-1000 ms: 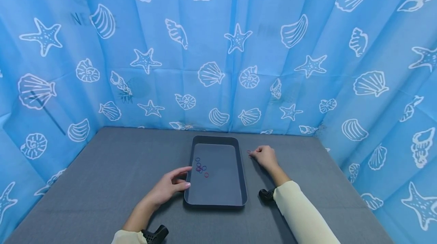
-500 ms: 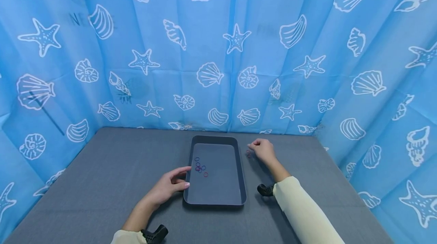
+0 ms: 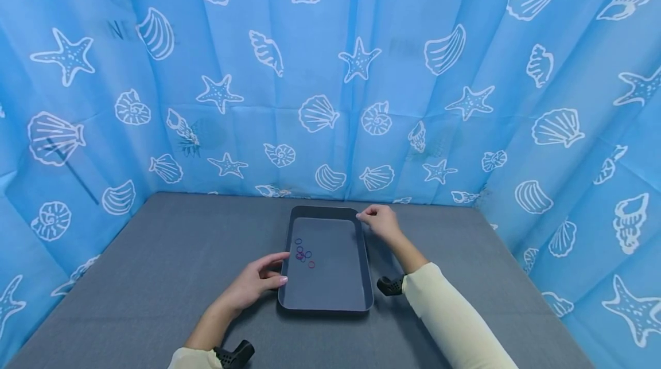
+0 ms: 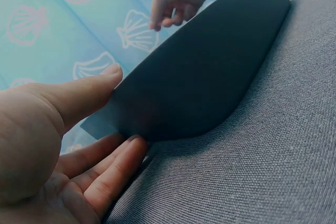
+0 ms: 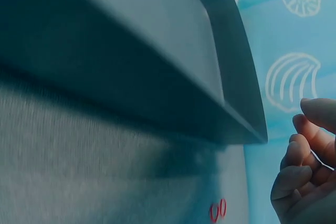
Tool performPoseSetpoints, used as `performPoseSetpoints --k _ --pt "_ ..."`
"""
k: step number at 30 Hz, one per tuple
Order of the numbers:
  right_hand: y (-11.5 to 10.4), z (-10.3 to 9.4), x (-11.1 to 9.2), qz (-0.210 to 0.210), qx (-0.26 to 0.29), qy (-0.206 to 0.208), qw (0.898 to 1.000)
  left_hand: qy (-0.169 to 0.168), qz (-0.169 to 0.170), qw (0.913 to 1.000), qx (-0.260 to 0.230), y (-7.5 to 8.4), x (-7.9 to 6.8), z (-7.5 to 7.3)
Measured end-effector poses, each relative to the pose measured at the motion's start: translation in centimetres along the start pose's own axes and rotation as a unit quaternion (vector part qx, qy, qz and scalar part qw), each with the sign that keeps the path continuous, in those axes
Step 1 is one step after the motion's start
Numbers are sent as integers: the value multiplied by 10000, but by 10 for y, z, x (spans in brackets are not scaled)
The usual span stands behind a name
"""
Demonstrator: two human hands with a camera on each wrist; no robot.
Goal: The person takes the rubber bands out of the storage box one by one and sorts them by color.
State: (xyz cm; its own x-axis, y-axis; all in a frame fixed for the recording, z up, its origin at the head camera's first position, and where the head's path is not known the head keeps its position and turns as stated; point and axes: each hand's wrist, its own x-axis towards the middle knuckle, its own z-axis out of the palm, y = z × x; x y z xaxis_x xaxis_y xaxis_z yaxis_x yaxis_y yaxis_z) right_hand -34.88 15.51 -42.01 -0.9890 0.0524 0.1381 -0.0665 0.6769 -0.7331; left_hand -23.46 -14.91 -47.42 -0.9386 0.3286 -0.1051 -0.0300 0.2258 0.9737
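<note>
A dark grey rectangular tray (image 3: 330, 294) lies in front of me. My left hand (image 3: 258, 277) holds its left side, thumb (image 4: 105, 82) at the rim and fingers (image 4: 123, 166) against the lower wall. Several small thin purple and blue rings (image 3: 300, 255) and a red ring (image 3: 311, 264) lie in the tray's left half. My right hand (image 3: 381, 221) is over the tray's far right corner, its fingers (image 5: 294, 177) curled and thumb near the index tip. I cannot tell whether it pinches anything. Two red rings (image 5: 217, 212) lie on the table right of the tray.
A grey cloth covers the table (image 3: 206, 231). A blue curtain (image 3: 330, 82) with white shell and starfish prints hangs behind it and along both sides. Black wrist devices (image 3: 391, 286) sit at both cuffs.
My right hand has lifted from beside the red rings on the table and moved left to the tray's far right corner. My left hand has stayed on the tray.
</note>
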Motion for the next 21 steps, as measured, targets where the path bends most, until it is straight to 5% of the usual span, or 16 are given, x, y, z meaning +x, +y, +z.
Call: performPoseSetpoints --k 8,15,21 --pt "-15 12 -3 -162 159 -372 9990 -24 58 10000 15 1 -1 0" --pt "-24 21 -7 -121 539 -1385 9888 -17 54 10000 54 3 -2 0" --pt "-32 31 -12 -239 675 -1851 9801 -35 36 10000 -1 3 -2 0"
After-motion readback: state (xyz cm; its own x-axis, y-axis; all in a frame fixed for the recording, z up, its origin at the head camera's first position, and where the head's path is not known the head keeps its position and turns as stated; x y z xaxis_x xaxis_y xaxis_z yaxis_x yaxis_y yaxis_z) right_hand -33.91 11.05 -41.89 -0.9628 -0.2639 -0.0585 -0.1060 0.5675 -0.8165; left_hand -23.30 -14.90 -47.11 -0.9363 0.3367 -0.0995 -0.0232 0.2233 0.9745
